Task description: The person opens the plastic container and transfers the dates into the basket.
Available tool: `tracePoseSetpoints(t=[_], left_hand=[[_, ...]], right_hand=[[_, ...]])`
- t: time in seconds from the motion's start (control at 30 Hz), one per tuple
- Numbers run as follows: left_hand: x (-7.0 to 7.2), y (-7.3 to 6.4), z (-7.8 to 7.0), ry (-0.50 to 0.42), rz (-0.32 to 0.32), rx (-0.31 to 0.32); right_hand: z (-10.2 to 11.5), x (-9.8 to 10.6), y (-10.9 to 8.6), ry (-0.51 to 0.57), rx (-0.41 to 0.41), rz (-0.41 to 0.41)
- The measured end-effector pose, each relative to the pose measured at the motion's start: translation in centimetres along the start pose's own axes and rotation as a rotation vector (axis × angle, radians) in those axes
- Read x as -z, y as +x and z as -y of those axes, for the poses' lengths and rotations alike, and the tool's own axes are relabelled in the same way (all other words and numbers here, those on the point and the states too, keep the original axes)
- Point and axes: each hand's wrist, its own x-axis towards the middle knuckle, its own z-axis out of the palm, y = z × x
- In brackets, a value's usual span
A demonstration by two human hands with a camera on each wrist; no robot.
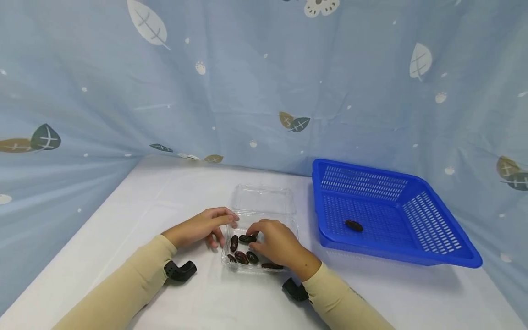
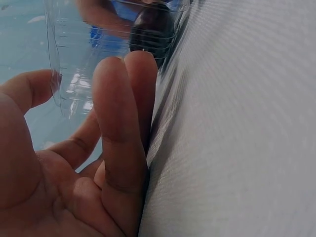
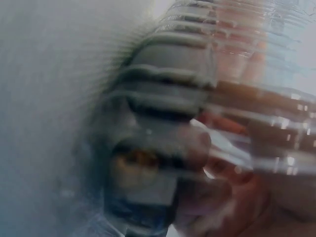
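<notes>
Your right hand [image 1: 277, 240] pinches a dark date [image 1: 246, 239] inside the clear box [image 1: 243, 224]. Your left hand [image 1: 204, 227], fingers loosely spread, touches the box's left side.

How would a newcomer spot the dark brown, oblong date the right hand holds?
On the white table, left of the blue perforated plastic basket, is an open, clear plastic box. Inside, a glossy, dark brown oblong date lies crosswise, just right of a lengthwise date. Unlike the other visible dates, it sits between the thumb and fingers of the right hand.
</notes>
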Motion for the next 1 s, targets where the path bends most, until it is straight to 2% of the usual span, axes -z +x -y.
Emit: tracePoseSetpoints(t=[0.2,0.7,1.0], left_hand=[[-0.05,0.03,0.52,-0.027,0.012,0.028],[0.65,0.23,-0.3,0.012,0.008,0.005],[0.37,0.35,-0.19,0.014,0.017,0.003]], right_hand=[[-0.01,-0.53,-0.18,-0.002,-0.016,0.017],[0.05,0.04,0.43,-0.055,0.025,-0.028],[0.03,0.05,0.11,0.036,0.062,-0.043]])
